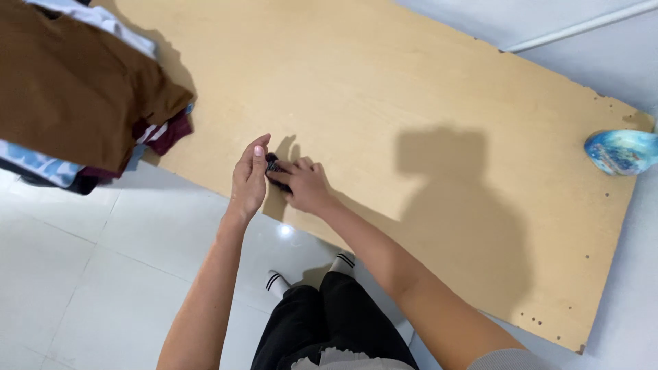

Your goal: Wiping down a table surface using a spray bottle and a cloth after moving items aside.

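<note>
A small dark object (274,166), partly hidden, lies on a light wooden board (411,103) near its front edge. My left hand (249,179) pinches one end of it with thumb and fingertips. My right hand (301,186) rests over its other side, fingers curled on it. What the object is cannot be told; most of it is covered by my fingers.
A pile of folded clothes (75,89), brown on top with maroon and light blue beneath, sits at the board's left end. A blue glazed object (620,152) stands at the right edge. White floor tiles (82,274) lie below; my legs in black trousers and white socks show.
</note>
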